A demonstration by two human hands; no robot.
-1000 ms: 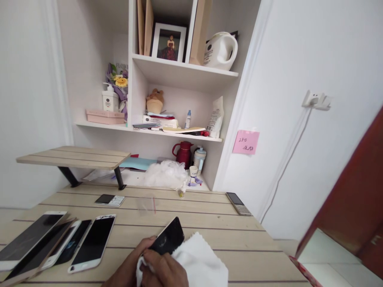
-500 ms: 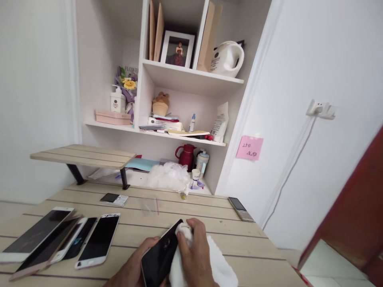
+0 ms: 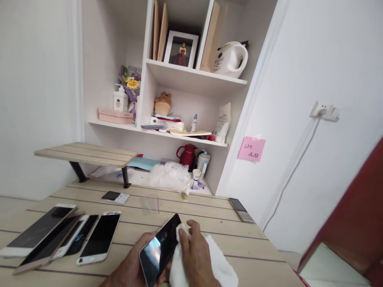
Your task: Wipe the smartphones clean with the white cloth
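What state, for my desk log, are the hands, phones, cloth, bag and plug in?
Held phone: tilted, screen dark with bright reflection
White cloth: crumpled
Left hand: gripping held phone
Right hand: gripping white cloth
Phones at left: lying, some overlapping
Left keypad phone: face up
Right keypad phone: face up
Clear bag: flat, seal unclear
Plug: plugged in

1. Place looked like a home: study nook in a lived-in room. Landmark: white shelf unit (image 3: 191, 76).
2. Upper and middle shelf unit held personal stuff: framed picture (image 3: 181, 48), flower bouquet (image 3: 132, 83), plush toy (image 3: 163, 104), pump bottle (image 3: 120, 100).
3. Bottom of shelf unit had household drinkware: red jug (image 3: 187, 156), light-blue bottle (image 3: 203, 162), small cup (image 3: 196, 174).
4. Directly in front of shelf unit sat a wood-slat desk (image 3: 209, 215), with a small riser (image 3: 86, 154) toward the unit's left side.
5. Right of shelf unit ran a plain white wall (image 3: 287, 59); it carried a pink handwritten note (image 3: 251, 148) and wall socket (image 3: 324, 111), ordinary room fittings.
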